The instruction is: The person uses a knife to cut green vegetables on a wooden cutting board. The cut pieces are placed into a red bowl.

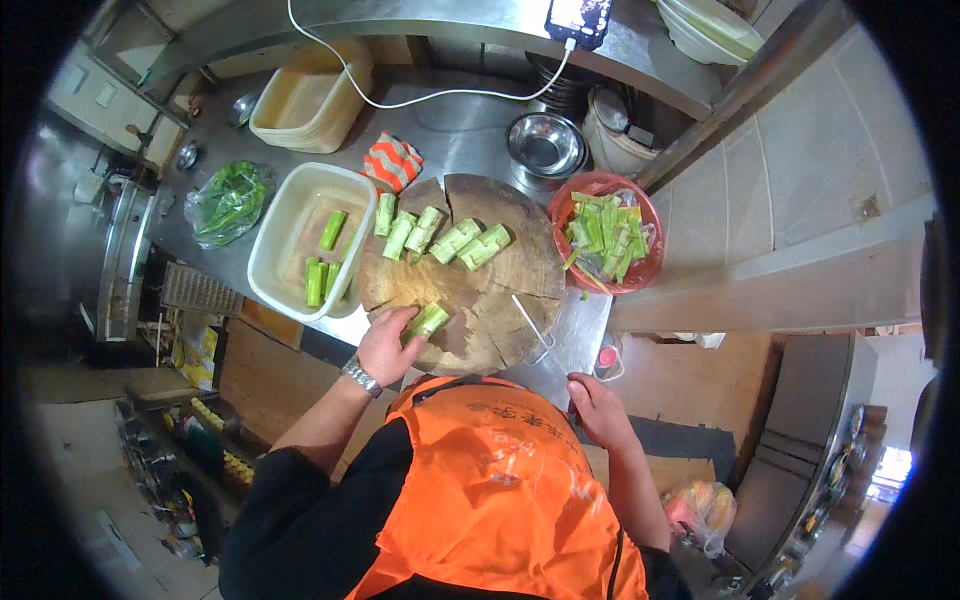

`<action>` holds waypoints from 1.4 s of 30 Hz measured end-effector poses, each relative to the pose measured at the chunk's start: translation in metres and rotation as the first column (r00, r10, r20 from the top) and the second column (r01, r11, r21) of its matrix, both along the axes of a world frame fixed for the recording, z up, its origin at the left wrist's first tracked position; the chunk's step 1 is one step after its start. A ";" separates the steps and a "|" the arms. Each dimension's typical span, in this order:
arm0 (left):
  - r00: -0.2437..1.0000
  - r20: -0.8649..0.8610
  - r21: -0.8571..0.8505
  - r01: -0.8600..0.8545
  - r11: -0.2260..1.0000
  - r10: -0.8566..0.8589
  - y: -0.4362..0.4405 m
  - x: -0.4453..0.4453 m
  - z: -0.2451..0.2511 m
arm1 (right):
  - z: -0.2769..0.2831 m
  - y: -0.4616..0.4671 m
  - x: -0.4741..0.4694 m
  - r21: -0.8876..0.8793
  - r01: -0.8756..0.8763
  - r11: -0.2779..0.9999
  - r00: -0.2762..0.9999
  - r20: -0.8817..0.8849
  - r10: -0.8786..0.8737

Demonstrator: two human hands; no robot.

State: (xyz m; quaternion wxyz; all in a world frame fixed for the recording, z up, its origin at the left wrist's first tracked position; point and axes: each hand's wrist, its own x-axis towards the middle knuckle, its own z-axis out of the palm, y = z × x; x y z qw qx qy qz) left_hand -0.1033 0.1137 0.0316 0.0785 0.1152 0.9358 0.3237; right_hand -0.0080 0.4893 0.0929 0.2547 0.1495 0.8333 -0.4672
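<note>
My left hand [388, 345], with a metal watch at the wrist, holds a short piece of thick green stem [429, 321], which looks like celtuce, on the round wooden chopping block [465, 289]. At the block's near right edge, my right hand [598, 412] is closed around the dark handle of a thin bladed tool [530, 319]. The blade is seen nearly edge-on and points towards the block; its exact kind is unclear. Several pale green stem pieces [456, 240] lie in a row across the far part of the block. Smoother, brighter green pieces [315, 281] rest in a cream plastic tub [262, 259] on the left.
Green peelings [611, 232] fill a red basin [651, 259] to the right. Leafy greens in a plastic bag [229, 202], stacked tubs [300, 135], a striped cloth [392, 161] and steel bowls [546, 146] surround the block. A white cable [450, 91] hangs from a phone [577, 22] on the shelf.
</note>
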 end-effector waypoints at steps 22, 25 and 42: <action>0.885 0.428 0.498 -0.400 0.769 0.184 0.051 0.000 -0.040 | -0.005 -0.039 -0.033 0.089 -0.306 0.948 0.945 -0.087 0.314; 0.836 0.513 0.511 -0.480 0.713 0.195 0.050 0.005 -0.046 | -0.010 -0.045 -0.040 0.072 -0.365 0.928 0.925 -0.080 0.370; 0.912 -0.386 0.114 0.195 0.974 -0.137 0.033 -0.004 -0.058 | -0.021 -0.049 -0.027 -0.118 0.029 0.993 0.987 0.163 -0.010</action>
